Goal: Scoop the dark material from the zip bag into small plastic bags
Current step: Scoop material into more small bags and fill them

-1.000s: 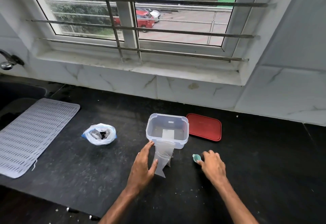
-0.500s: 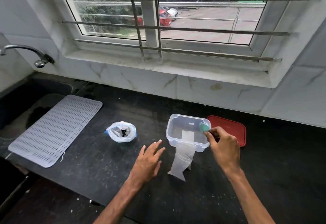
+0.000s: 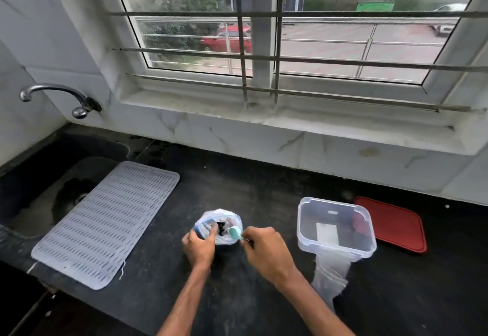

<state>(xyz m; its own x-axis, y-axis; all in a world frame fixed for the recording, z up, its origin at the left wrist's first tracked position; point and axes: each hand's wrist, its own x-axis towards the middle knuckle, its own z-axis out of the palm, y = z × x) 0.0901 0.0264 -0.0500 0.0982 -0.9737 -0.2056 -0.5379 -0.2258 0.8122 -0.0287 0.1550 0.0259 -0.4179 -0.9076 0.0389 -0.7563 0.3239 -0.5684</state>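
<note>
The zip bag [image 3: 227,218] stands open on the black counter, with dark material [image 3: 221,227] showing inside. My left hand [image 3: 199,245] holds the bag's near left rim, one finger hooked into the mouth. My right hand [image 3: 265,252] pinches the handle of a small teal scoop [image 3: 235,232], whose bowl sits at the bag's right rim. To the right, small plastic bags [image 3: 331,276] hang down the front of a clear plastic container [image 3: 335,226].
A red lid [image 3: 393,224] lies behind the container on the right. A white slotted mat [image 3: 105,220] lies partly over the dark sink [image 3: 39,185] at the left, below a wall tap [image 3: 56,96]. A barred window rises behind the counter.
Both hands have moved left from the container to the zip bag. My left hand has taken hold of the bag's rim. My right hand carried the teal scoop to the bag's mouth.
</note>
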